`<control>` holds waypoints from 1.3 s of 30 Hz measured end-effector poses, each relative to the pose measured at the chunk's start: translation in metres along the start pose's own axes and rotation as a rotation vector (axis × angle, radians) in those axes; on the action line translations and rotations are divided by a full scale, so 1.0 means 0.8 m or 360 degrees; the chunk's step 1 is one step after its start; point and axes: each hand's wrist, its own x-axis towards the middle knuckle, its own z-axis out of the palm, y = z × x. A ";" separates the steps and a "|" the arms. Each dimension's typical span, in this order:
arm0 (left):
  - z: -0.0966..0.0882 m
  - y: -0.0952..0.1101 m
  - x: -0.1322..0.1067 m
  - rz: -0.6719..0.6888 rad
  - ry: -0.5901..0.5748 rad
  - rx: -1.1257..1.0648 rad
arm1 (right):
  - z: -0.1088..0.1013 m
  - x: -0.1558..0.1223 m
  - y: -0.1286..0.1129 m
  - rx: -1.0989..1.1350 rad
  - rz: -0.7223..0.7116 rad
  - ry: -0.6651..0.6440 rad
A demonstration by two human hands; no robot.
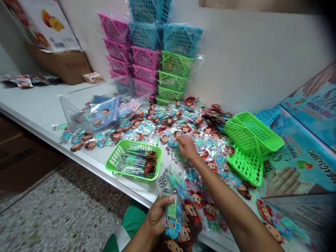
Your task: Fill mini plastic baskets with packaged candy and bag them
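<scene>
Left hand (159, 215) clutches doll-faced packets (173, 224)

Its thumb lies across the top of the bunch. Beyond it, the right hand (187, 145) has its fingers curled together at the packet pile (207, 131); I can't tell whether they pinch one. Left of the right hand stands a green basket (115, 154), more packets (135, 164) lying inside.

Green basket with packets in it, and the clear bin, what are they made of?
Green basket: probably moulded plastic, slightly glossy, from its even lattice walls and smooth rim. Clear bin: likely rigid plastic, shiny, given see-through walls and bright edge reflections.
</scene>
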 end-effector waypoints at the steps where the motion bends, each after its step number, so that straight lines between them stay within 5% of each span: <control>1: 0.000 0.001 0.000 0.0003 -0.0006 -0.0015 | -0.016 -0.007 0.004 0.0084 0.0060 0.0083; 4: 0.002 0.004 0.003 -0.0029 -0.0066 -0.0079 | -0.065 -0.050 0.012 0.0572 0.0206 0.0067; 8: 0.007 0.001 0.007 -0.0057 -0.0114 -0.0116 | -0.094 -0.128 -0.001 0.0987 0.0214 -0.0639; 10: 0.007 -0.001 0.009 -0.0077 -0.0137 -0.0116 | -0.086 -0.152 -0.012 0.0962 0.0185 -0.0790; 13: 0.003 -0.003 0.010 -0.0110 -0.0149 -0.0088 | -0.063 -0.150 -0.021 0.0676 0.0066 -0.0688; 20: 0.005 0.008 -0.001 0.0027 -0.0141 0.0158 | 0.003 -0.054 -0.009 0.0029 0.0035 -0.0272; 24: 0.006 0.012 -0.004 0.0010 -0.0247 0.0255 | 0.023 -0.028 0.003 0.0158 0.0077 -0.0173; 28: 0.005 0.014 -0.003 0.0005 -0.0246 0.0276 | 0.004 -0.018 0.022 0.0414 0.0262 0.0098; 33: 0.008 0.015 -0.003 0.0020 -0.0183 0.0183 | -0.051 -0.057 0.019 0.0713 0.0438 0.0234; 37: 0.012 0.013 -0.002 0.0039 -0.0162 0.0115 | -0.064 -0.137 -0.025 0.0973 0.0423 -0.0232; 39: 0.013 0.011 -0.001 0.0001 -0.0171 0.0095 | -0.059 -0.173 -0.048 0.1034 0.0452 -0.0306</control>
